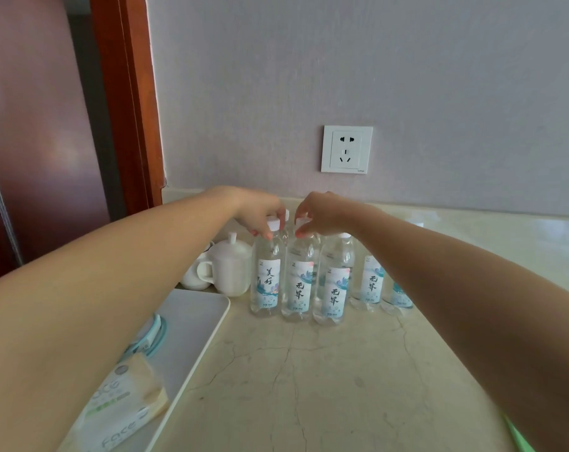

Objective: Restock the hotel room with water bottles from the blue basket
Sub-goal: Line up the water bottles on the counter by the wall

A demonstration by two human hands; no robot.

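Several clear water bottles with white caps and pale blue labels stand upright in a row on the beige marble counter (325,370), near the wall. My left hand (260,212) pinches the cap of the leftmost bottle (266,275). My right hand (322,214) pinches the cap of the second bottle (298,282). A third bottle (333,288) stands beside them, and two more (371,285) are partly hidden behind my right forearm. The blue basket is not in view.
A white lidded cup (229,265) stands left of the bottles. A white tray (191,324) at the front left holds a tissue pack (120,406) and a light-blue item. A wall socket (346,149) is above the bottles. A brown door frame stands at the left.
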